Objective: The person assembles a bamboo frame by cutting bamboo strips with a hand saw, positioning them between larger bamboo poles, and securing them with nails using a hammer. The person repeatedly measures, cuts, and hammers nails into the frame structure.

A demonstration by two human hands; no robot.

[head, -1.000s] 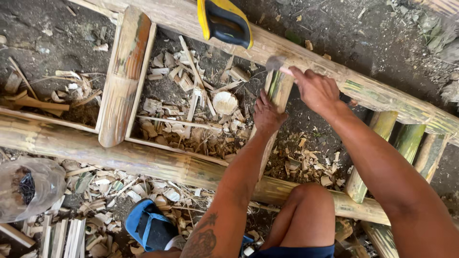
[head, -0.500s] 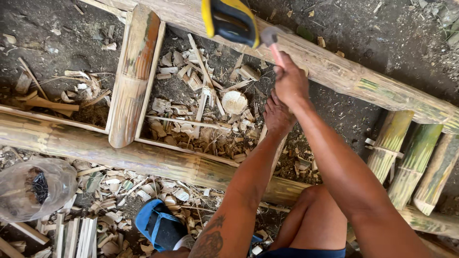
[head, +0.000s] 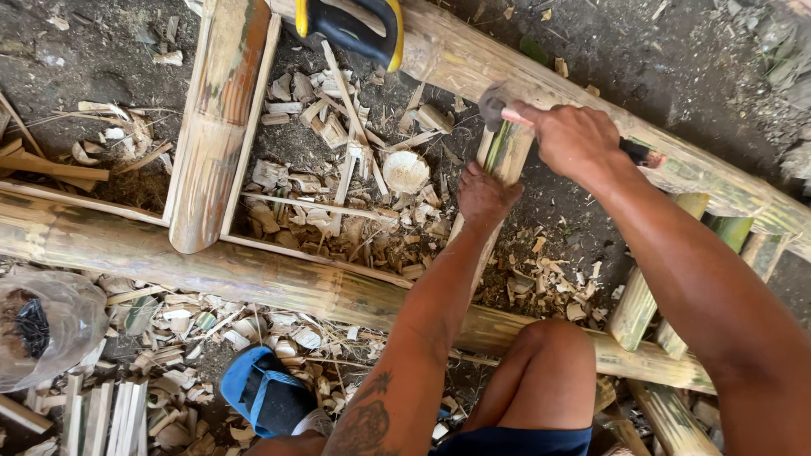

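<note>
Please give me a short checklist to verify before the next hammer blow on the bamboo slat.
1. Right hand grips the hammer handle: ok.
2. Left hand steadies the bamboo slat: ok.
3. Left fingers clear of the hammer head: not ok, they are close below it.
4. Hammer head over the slat's upper end: ok.
5. A nail is in place under the head: cannot tell, hidden.
6. Yellow-handled saw lies apart from the hands: ok.
</note>
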